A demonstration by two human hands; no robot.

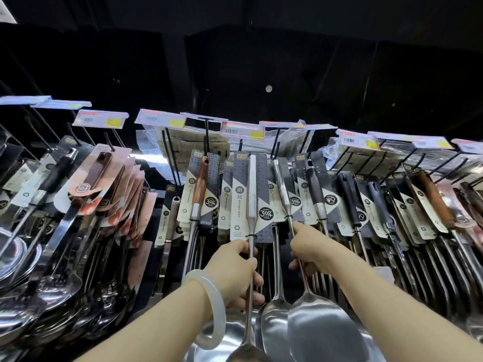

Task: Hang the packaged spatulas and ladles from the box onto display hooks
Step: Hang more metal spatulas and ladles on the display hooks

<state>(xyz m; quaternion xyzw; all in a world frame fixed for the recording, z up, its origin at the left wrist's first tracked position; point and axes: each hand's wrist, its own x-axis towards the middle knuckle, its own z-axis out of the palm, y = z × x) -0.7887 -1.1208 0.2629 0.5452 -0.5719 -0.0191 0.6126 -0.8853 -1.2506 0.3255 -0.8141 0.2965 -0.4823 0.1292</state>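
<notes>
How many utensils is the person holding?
2: the left hand grips a steel-handled utensil at center; the right hand holds a spatula just right of it.

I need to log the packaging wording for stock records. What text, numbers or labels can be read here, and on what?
"厨具" and "kitchen ware": centre card.
"304": round badge on that card.
"厨具", "kitchenware", "304": wooden-handled utensil's card.
"304": copper card.
Shelf price tags: too blurred to read.

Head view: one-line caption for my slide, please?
Left hand and right hand each grip a carded steel utensil's handle at the crowded display hooks.
</notes>
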